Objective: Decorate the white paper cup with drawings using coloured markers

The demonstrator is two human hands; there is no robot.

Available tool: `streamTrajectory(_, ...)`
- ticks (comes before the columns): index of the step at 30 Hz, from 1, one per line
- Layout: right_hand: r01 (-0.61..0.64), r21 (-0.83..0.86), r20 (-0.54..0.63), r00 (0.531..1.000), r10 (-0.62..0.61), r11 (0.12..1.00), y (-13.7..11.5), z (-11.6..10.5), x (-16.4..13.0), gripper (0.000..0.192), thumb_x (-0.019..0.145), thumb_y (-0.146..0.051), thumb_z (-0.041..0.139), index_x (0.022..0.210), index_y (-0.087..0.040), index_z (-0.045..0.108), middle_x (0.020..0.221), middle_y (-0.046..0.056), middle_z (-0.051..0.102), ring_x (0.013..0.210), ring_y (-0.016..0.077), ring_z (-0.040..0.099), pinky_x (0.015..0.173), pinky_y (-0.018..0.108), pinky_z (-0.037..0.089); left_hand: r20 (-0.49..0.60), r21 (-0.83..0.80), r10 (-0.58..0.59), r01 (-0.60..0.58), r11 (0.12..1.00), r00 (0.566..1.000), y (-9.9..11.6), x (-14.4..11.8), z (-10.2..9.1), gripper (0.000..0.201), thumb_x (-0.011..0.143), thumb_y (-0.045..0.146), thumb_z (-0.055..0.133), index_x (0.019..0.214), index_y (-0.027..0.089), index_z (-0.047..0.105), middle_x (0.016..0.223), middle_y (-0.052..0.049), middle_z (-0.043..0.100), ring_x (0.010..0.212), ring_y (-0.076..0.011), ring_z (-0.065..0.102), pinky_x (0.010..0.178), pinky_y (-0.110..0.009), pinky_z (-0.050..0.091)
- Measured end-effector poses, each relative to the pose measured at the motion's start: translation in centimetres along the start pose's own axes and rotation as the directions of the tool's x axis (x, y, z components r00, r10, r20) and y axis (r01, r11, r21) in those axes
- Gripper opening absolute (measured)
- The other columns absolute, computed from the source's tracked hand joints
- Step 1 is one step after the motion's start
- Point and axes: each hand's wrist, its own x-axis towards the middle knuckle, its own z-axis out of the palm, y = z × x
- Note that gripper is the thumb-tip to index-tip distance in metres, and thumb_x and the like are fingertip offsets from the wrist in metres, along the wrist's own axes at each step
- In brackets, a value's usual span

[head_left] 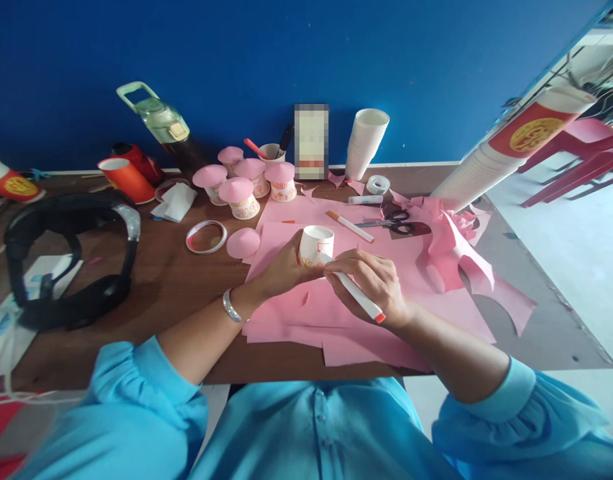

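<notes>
My left hand (285, 267) is closed around a small white paper cup (314, 241) with yellow flower drawings low on its side and red lines above them. My right hand (374, 280) grips a white marker (359, 295) with a red end, its tip against or very close to the cup's wall; I cannot tell whether it touches. Under both hands lie pink paper sheets (286, 320). A second marker (350, 227) with an orange end rests on the paper beyond the cup. Left of the cup sits a pink paper cone (243, 243).
Several decorated cups with pink cone tops (237, 190) stand at the back. Scissors (399, 223), a glue stick (365, 199) and pink scraps (446, 253) lie to the right. Stacked cups (367, 143), a phone (311, 141), a tape roll (206, 237), a bottle (166, 123) and a black headset (71, 260) surround them.
</notes>
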Motion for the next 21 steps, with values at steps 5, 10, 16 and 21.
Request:
streamTrajectory(5,-0.013,0.037,0.01,1.0,0.012,0.999,-0.1,0.0,-0.1,0.02,0.099,-0.009,0.063,0.114,-0.021,0.065,0.087,0.003,0.075,0.074,0.0154,0.072,0.065,0.026,0.058,0.0,-0.032,0.001,-0.001,0.999,1.0,-0.6,0.1,-0.1,0.063,0.074,0.061,0.09,0.113,0.02,0.06,0.105,-0.005,0.066,0.093,-0.0213,0.061,0.077,-0.033,0.054)
streamTrajectory(10,-0.033,0.061,0.019,0.999,0.032,0.998,-0.3,-0.2,-0.1,0.023,0.097,-0.009,0.063,0.115,-0.021,0.066,0.087,0.002,0.076,0.073,0.016,0.074,0.064,0.026,0.057,0.005,-0.035,-0.007,0.008,0.999,1.0,-0.7,0.1,-0.2,0.068,0.072,0.061,0.091,0.117,0.02,0.059,0.106,-0.006,0.066,0.095,-0.0223,0.061,0.08,-0.035,0.053)
streamTrajectory(16,-0.045,0.054,0.029,0.999,0.043,0.998,-0.4,-0.1,0.0,0.02,0.096,-0.008,0.062,0.109,-0.022,0.065,0.085,0.002,0.075,0.07,0.0145,0.071,0.063,0.025,0.056,0.012,-0.078,-0.049,0.05,0.996,0.999,-0.8,-0.1,-0.3,0.068,0.072,0.058,0.092,0.119,0.02,0.06,0.107,-0.007,0.068,0.097,-0.0238,0.063,0.078,-0.033,0.052)
streamTrajectory(21,-0.046,0.049,0.034,0.998,0.044,0.998,-0.4,-0.1,0.0,0.015,0.098,-0.01,0.06,0.106,-0.022,0.063,0.084,0.001,0.074,0.068,0.0131,0.07,0.061,0.024,0.054,0.024,-0.119,-0.083,0.085,0.989,0.996,-1.3,-0.1,-0.3,0.074,0.071,0.054,0.094,0.127,0.02,0.058,0.115,-0.009,0.07,0.103,-0.0252,0.064,0.08,-0.034,0.053)
